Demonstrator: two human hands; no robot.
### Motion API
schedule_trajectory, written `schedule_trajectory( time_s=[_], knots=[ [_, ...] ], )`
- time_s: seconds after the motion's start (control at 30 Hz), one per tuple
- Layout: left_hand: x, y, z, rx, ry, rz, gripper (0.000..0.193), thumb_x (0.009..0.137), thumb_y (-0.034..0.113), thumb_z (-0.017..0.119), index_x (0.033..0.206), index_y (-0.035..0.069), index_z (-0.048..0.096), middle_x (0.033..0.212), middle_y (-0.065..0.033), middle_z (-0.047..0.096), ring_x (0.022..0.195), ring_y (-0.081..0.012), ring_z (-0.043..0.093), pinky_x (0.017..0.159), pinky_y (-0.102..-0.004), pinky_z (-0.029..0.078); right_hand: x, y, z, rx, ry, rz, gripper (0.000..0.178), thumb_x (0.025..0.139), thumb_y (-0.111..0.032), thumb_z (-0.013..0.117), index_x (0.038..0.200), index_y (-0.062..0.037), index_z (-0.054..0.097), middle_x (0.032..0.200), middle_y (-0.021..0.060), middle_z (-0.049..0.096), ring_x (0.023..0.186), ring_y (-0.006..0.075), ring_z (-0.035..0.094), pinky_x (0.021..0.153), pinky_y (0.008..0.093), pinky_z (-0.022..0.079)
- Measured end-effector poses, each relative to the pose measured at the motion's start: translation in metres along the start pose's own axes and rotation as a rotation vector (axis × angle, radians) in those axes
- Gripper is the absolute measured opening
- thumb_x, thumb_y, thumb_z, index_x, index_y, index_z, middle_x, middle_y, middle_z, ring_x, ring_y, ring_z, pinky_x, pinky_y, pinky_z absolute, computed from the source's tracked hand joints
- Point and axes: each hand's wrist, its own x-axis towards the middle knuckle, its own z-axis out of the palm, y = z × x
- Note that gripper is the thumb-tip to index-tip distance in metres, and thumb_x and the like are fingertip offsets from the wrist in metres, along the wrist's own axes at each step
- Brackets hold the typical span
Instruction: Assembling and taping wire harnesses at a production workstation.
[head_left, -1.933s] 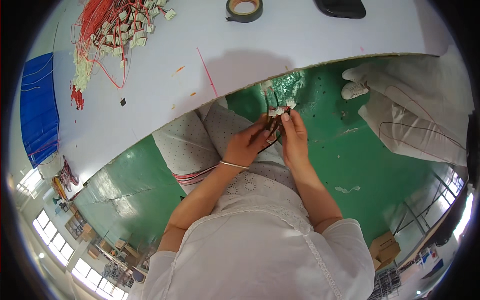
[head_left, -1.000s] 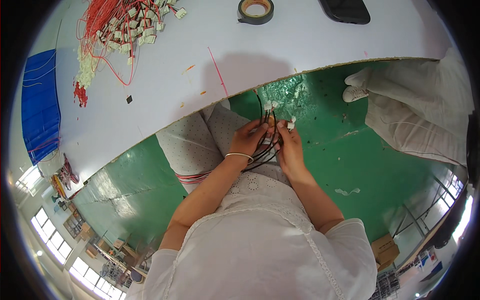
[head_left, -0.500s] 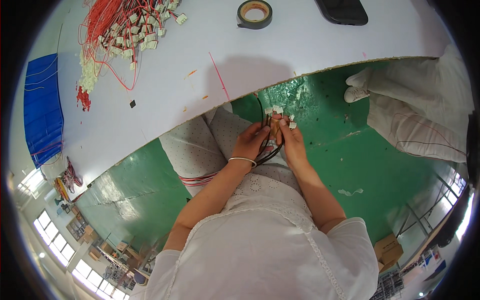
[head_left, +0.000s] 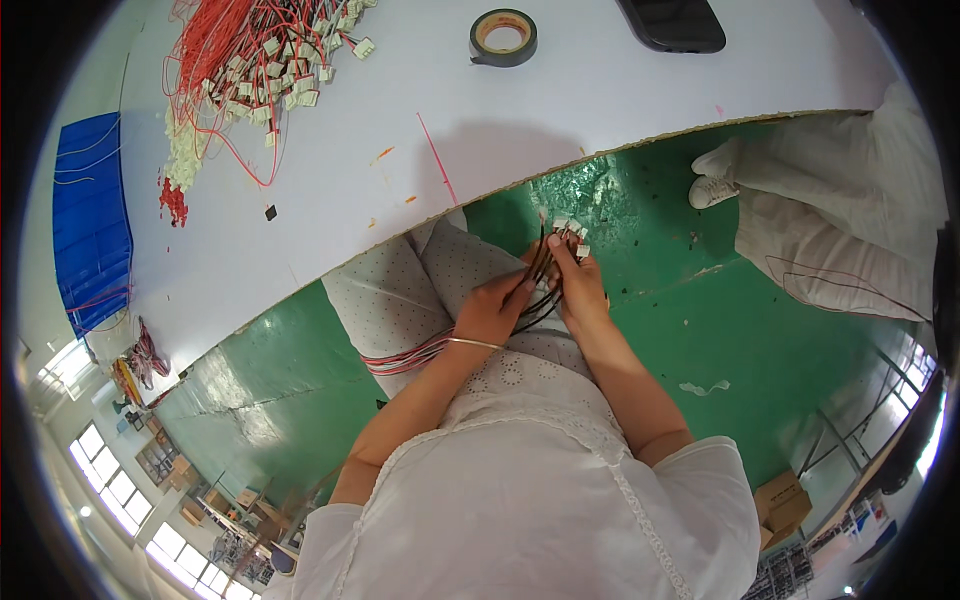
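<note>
Above my lap, just off the table edge, I hold several dark wires with white plug connectors (head_left: 568,228) on their ends. My right hand (head_left: 583,290) is closed on the wires just below the connectors, thumb on top. Lower down the same dark wires (head_left: 540,268), my left hand (head_left: 488,308) has its fingers closed around them; the fingertips are partly hidden. A bundle of red, white and dark wires (head_left: 405,358) runs across my left thigh and under my left wrist.
On the white table (head_left: 330,180) lie a heap of red wires with white connectors (head_left: 290,85), a roll of dark tape (head_left: 503,38) and a black phone (head_left: 675,22). A blue sheet (head_left: 92,215) hangs at the left. Another person's light trousers (head_left: 840,210) show at the right.
My left hand has slid down and away from the connectors, along the wires. The connectors now sit closer together at my right hand. The view has shifted slightly.
</note>
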Motion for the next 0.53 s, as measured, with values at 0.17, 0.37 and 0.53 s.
schedule_trajectory(
  time_s=[0.17, 0.37, 0.53],
  knots=[
    [-0.015, -0.008, -0.017, 0.098, -0.033, 0.091, 0.035, 0.098, 0.033, 0.056, 0.124, 0.01, 0.064, 0.095, -0.0172, 0.069, 0.081, -0.0317, 0.068, 0.072, -0.0398, 0.053, 0.005, -0.007, 0.017, -0.05, -0.053, 0.115, 0.021, 0.095, -0.031, 0.066, 0.091, -0.0104, 0.065, 0.072, -0.0049, 0.055, 0.057, 0.006, 0.044, 0.051, 0.0221, 0.035],
    [-0.06, 0.0, -0.028, 0.393, -0.011, -0.014, 0.039, 0.095, 0.03, 0.058, 0.132, 0.016, 0.058, 0.096, -0.0136, 0.068, 0.085, -0.0318, 0.068, 0.074, -0.0431, 0.055, 0.04, -0.028, -0.01, -0.14, 0.147, -0.051, 0.02, 0.098, -0.033, 0.06, 0.094, -0.0141, 0.061, 0.072, -0.0063, 0.05, 0.059, 0.0071, 0.043, 0.053, 0.0235, 0.033],
    [-0.064, -0.061, -0.011, 0.545, 0.136, 0.239, 0.059, 0.089, 0.021, 0.061, 0.145, 0.021, 0.042, 0.118, -0.0166, 0.06, 0.109, -0.0329, 0.062, 0.079, -0.0403, 0.056, 0.163, 0.035, -0.094, -0.16, -0.107, 0.474, 0.011, 0.096, -0.023, 0.064, 0.102, -0.0141, 0.063, 0.075, -0.0048, 0.056, 0.071, 0.0017, 0.054, 0.075, 0.0163, 0.049]
  ],
)
